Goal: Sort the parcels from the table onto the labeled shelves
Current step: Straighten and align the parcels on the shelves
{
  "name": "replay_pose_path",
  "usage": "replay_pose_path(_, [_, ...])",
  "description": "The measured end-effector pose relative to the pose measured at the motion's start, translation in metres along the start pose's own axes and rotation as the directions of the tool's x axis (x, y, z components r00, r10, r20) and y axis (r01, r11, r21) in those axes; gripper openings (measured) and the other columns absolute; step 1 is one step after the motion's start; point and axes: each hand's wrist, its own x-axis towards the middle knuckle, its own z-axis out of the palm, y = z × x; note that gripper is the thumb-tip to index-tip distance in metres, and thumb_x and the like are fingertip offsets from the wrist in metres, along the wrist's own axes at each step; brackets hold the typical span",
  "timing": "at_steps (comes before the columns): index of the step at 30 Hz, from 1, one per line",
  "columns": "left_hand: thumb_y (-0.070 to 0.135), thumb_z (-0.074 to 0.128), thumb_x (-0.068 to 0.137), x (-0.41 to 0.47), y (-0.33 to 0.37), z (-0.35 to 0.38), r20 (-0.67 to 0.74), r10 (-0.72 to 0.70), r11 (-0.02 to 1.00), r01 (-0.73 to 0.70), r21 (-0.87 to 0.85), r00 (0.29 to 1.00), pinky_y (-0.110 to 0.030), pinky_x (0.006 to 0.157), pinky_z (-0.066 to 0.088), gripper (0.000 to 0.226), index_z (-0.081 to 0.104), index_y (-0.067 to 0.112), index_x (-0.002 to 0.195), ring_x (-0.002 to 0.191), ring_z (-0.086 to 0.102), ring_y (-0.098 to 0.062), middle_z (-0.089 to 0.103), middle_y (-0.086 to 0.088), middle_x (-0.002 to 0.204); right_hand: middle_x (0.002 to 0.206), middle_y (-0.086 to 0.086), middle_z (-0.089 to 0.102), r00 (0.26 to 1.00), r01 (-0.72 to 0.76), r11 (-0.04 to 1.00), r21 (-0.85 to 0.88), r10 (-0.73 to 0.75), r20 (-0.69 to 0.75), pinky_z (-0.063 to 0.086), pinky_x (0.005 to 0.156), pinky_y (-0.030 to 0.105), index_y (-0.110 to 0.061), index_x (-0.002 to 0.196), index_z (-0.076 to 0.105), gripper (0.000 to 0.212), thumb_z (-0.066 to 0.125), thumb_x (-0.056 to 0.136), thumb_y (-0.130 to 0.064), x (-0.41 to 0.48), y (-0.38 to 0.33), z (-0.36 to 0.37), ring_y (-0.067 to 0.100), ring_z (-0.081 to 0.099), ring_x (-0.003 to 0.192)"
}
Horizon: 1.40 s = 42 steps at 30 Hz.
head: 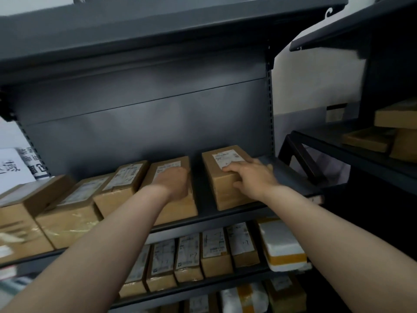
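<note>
the step in hand looks like the placing of a parcel (223,195) on the middle shelf (225,214): the brown box already sits on the shelf board, label up, at the right end of the row. the right hand (250,177) has hold of it, fingers laid across the top by the label and thumb against the near face. the left hand (174,180) lies on the neighbouring box (180,211) with fingers curled under, and i cannot tell whether it grips or merely rests there. a dark gap (199,188) separates the two boxes, so the next move probably calls for sliding the parcel left to close the row, or simply letting go. there is bare board (284,175) to the right before the slotted upright (269,109), and plenty of height beneath the shelf above (158,41). the parcel's near face stands close to the shelf's front edge, so a push inward seems wise.
</note>
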Motion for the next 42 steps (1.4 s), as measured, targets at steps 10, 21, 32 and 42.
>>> replay_pose_path(10, [0.011, 0.057, 0.092, -0.002, 0.0, 0.005, -0.039, -0.034, 0.999, 0.035, 0.017, 0.999, -0.031, 0.086, 0.049, 0.025, 0.059, 0.01, 0.116, 0.109, 0.058, -0.025, 0.061, -0.01, 0.118, 0.154, -0.012, 0.032, 0.999, 0.04, 0.998, -0.042, -0.04, -0.008, 0.025, 0.104, 0.056, -0.046, 0.141, 0.036, 0.048, 0.049, 0.097, -0.031, 0.01, -0.041, 0.017, 0.027, 0.024, 0.138])
replay_pose_path(21, [0.004, 0.054, 0.094, -0.047, -0.016, 0.03, -0.278, 0.087, 0.982, -0.129, -0.138, 0.957, -0.029, 0.115, 0.027, 0.055, 0.042, 0.014, 0.146, 0.141, 0.037, -0.023, 0.04, -0.006, 0.153, 0.158, -0.003, 0.023, 0.925, 0.277, 0.961, -0.025, -0.273, -0.264, 0.017, 0.114, 0.049, -0.031, 0.146, 0.035, 0.069, 0.058, 0.087, -0.003, -0.027, -0.056, 0.047, 0.019, 0.009, 0.148])
replay_pose_path(32, [0.016, 0.058, 0.093, -0.154, -0.125, 0.107, -0.02, -0.026, 0.996, 0.024, -0.083, 0.999, -0.031, 0.107, 0.038, 0.047, 0.051, 0.017, 0.139, 0.132, 0.044, -0.02, 0.051, -0.004, 0.143, 0.144, 0.005, 0.048, 0.846, 0.53, 0.845, 0.078, -0.519, -0.127, 0.035, 0.109, 0.046, -0.019, 0.131, 0.057, 0.05, 0.062, 0.085, -0.002, -0.074, -0.147, 0.142, 0.024, 0.039, 0.136])
replay_pose_path(42, [0.018, 0.06, 0.093, -0.245, -0.293, 0.17, 0.34, -0.349, 0.919, 0.39, -0.059, 0.873, -0.037, 0.107, 0.041, 0.052, 0.045, 0.015, 0.142, 0.129, 0.049, -0.025, 0.051, -0.009, 0.142, 0.154, 0.002, 0.029, 0.877, 0.366, 0.925, 0.102, -0.38, 0.294, 0.018, 0.117, 0.039, -0.021, 0.142, 0.042, 0.047, 0.052, 0.096, -0.017, -0.092, -0.269, 0.231, 0.019, 0.016, 0.145])
